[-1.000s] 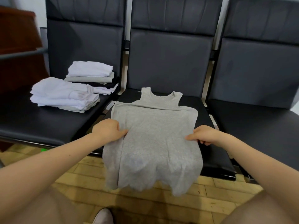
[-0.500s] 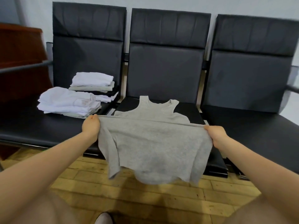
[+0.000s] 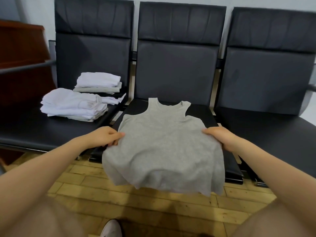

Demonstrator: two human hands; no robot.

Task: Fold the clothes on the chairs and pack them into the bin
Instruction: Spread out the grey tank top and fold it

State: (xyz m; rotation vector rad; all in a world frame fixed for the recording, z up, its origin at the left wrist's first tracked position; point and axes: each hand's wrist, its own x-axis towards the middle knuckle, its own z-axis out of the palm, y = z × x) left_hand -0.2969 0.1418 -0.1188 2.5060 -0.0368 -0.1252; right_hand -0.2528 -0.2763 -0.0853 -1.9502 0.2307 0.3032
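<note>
A grey tank top lies on the middle black chair, neck and straps toward the backrest, its hem hanging over the seat's front edge. My left hand grips its left side and my right hand grips its right side, both at mid-length. On the left chair sit two stacks of folded clothes: a white stack in front and a white and grey stack behind it. No bin is in view.
The right black chair has a bare seat. A dark red wooden cabinet stands at far left behind a metal armrest. Wooden floor lies below the seats, with my knees and one white shoe at the bottom.
The tank top was lifted off the seat by its sides half a second ago and now lies flat on the seat again. Both hands stay on its edges.
</note>
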